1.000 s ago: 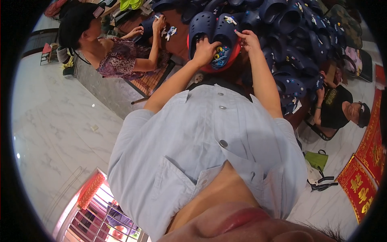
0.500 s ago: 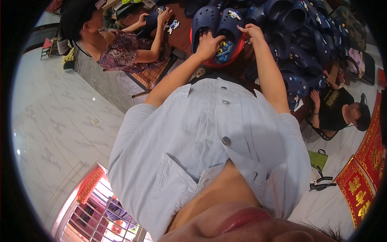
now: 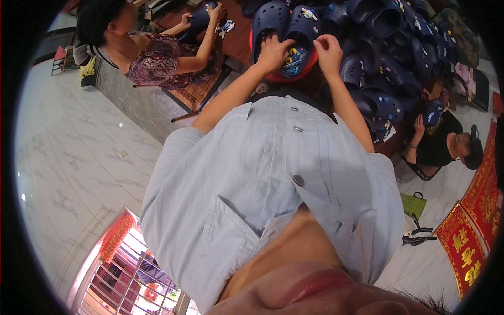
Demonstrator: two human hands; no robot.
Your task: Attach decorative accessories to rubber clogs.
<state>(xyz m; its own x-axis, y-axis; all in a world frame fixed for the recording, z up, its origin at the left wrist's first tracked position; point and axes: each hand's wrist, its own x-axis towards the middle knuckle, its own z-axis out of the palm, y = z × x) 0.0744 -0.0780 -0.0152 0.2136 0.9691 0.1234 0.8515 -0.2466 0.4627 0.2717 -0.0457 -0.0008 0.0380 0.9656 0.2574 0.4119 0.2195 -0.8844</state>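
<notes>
A pair of navy clogs sits side by side over a red basin [image 3: 287,77], toes pointing away from me. Inside the opening of the left clog [image 3: 270,23] are the fingers of my left hand [image 3: 273,54], while its thumb reaches across to the right clog [image 3: 303,23]. A white and blue cartoon charm [image 3: 310,14] is fixed on the right clog's toe. Several colourful charms [image 3: 295,62] lie in the basin below the thumb. Just right of the right clog, my right hand [image 3: 329,53] has thumb and fingers pinched together; anything small between them is hidden.
A big heap of navy clogs [image 3: 388,58] rises on the right of the brown table [image 3: 233,44]. To the left, a seated person [image 3: 157,63] holds a clog near loose charms [image 3: 226,28]. Another person [image 3: 443,134] sits at the right, holding a clog.
My right hand has shifted slightly nearer to me, its fingers now pinched beside the right clog. My left hand stays at the clogs. The person at right now holds up a clog.
</notes>
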